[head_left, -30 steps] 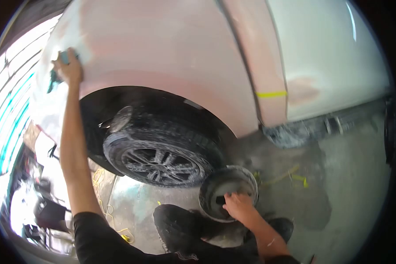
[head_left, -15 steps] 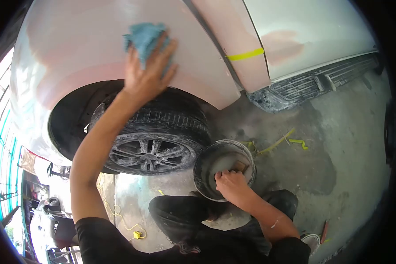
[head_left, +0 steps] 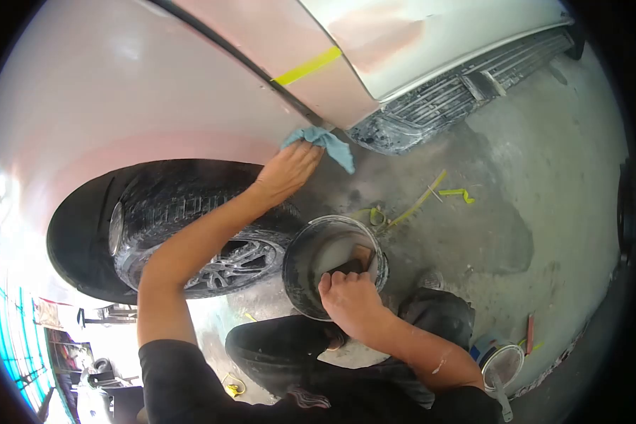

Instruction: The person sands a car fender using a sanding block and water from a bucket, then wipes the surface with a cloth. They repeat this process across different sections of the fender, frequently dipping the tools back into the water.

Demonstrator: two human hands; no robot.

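My left hand is closed on a blue cloth, pressed against the lower rear corner of the pinkish-white car fender, just above the tyre. One end of the cloth hangs free. Over the black bucket, my right hand has its fingers wrapped round a dark block. Cloudy liquid and a brown piece show inside the bucket.
Yellow tape crosses the panel gap. A dusty side step runs along the car. The wheel stands left of the bucket. Tape scraps lie on the floor. A can with a scraper and a red stick are at lower right.
My left hand has moved the cloth from the upper fender down and right to its lower corner. My right hand has lifted slightly, and more of the dark block shows. The view has shifted.
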